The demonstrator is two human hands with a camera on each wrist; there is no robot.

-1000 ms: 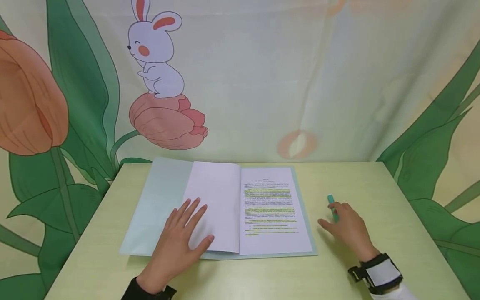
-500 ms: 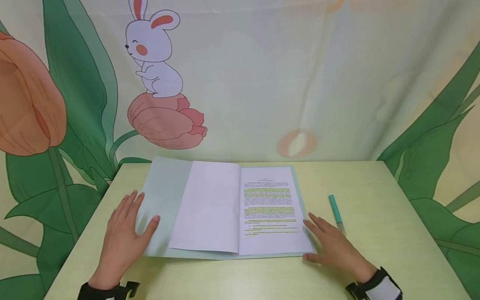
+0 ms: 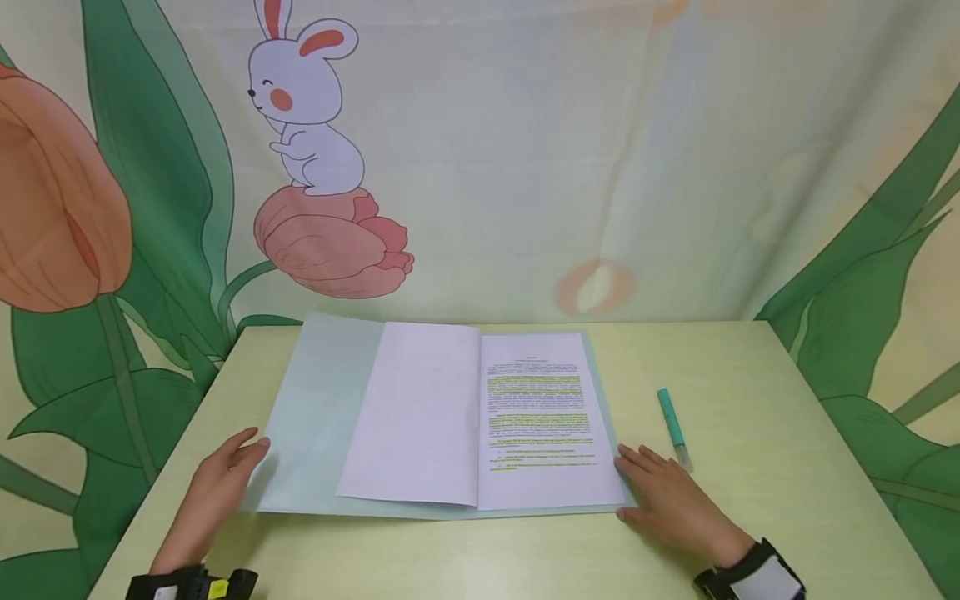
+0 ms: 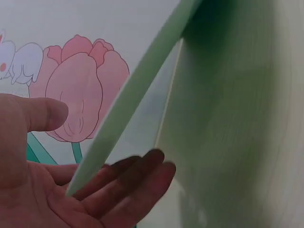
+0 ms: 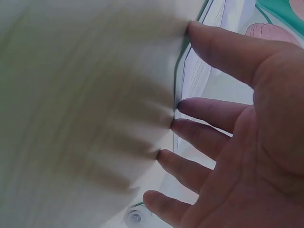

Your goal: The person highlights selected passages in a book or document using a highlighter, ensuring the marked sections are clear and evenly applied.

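Observation:
A light blue folder lies spread on the table, its left cover raised a little along the outer edge. Inside it, a blank white sheet is turned to the left, and a printed page with yellow-green highlighted lines is on the right. My left hand is at the cover's left edge; in the left wrist view its extended fingers reach under the cover, with the thumb apart from it. Fingers spread, my right hand rests at the folder's lower right edge, fingertips touching there.
A teal highlighter pen lies on the pale table, right of the folder and just beyond my right hand. Behind the table's back edge hangs a curtain printed with a rabbit and tulips.
My right hand has let go of the highlighter and moved left to the folder's edge. My left hand has gone from over the blank sheet to the cover's left edge, fingers now under it.

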